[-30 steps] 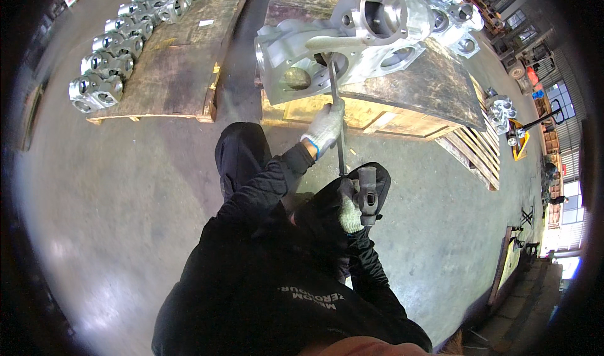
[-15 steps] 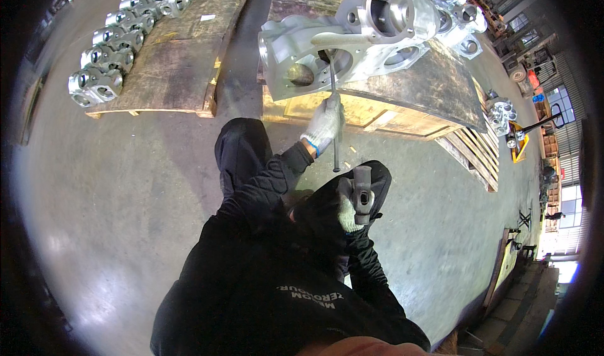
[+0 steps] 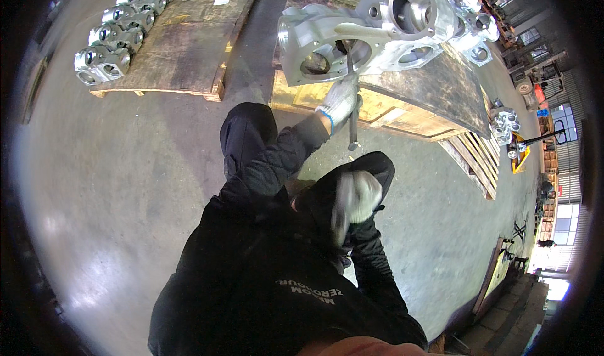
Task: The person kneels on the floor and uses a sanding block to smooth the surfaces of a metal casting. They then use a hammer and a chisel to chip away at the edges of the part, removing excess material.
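The left hand (image 3: 340, 100), in a white glove with a blue cuff, is closed around a long metal rod (image 3: 352, 98). The rod stands nearly upright; its upper end goes into the round opening of a large grey metal casting (image 3: 377, 35) at about twelve o'clock from the hand, and its lower end hangs free below the glove. The casting lies on a dark sheet over a wooden pallet (image 3: 434, 113), close to the pallet's near edge.

The right hand (image 3: 357, 197), also in a white glove, is at about six o'clock from the left hand, well below the rod and apart from it. It is blurred, curled as if gripping something, but what it holds, if anything, cannot be told. It hangs in front of the person's bent knee in dark trousers.

At ten o'clock from the left hand, across a strip of bare concrete floor (image 3: 126, 180), a second pallet (image 3: 182, 54) carries a row of smaller shiny castings (image 3: 119, 38) along its far left edge. At three o'clock, past the near pallet's corner, another small casting (image 3: 503, 123) rests beside a slatted pallet, with a yellow pallet truck (image 3: 522, 151) just beyond. Nothing lies between the left hand and the big casting except the rod itself.
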Tool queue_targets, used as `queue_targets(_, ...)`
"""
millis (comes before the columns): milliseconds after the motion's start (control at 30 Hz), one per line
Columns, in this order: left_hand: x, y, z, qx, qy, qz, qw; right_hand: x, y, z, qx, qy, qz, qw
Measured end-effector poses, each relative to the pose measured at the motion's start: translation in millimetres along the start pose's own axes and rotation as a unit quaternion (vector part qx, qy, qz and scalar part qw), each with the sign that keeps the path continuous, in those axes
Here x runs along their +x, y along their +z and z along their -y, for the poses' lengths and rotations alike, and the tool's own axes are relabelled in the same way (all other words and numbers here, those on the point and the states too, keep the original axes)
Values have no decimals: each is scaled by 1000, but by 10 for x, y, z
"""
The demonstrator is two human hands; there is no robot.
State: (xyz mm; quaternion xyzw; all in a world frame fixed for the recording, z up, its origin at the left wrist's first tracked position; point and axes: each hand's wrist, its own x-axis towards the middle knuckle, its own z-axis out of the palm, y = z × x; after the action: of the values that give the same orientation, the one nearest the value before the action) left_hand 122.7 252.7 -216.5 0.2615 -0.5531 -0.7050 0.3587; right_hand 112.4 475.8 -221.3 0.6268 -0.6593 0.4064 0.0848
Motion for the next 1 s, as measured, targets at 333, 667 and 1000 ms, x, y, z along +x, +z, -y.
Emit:
queue_targets(333,11,-163,-174,-160,-155,-18,975,-338,48,-88,98,46,-43,993)
queue_targets(667,-21,-214,-299,-171,-177,-14,969,-146,-66,111,-33,-25,-5,999)
queue_targets(1000,56,-256,-388,-121,-176,-17,977,123,98,247,112,29,68,991)
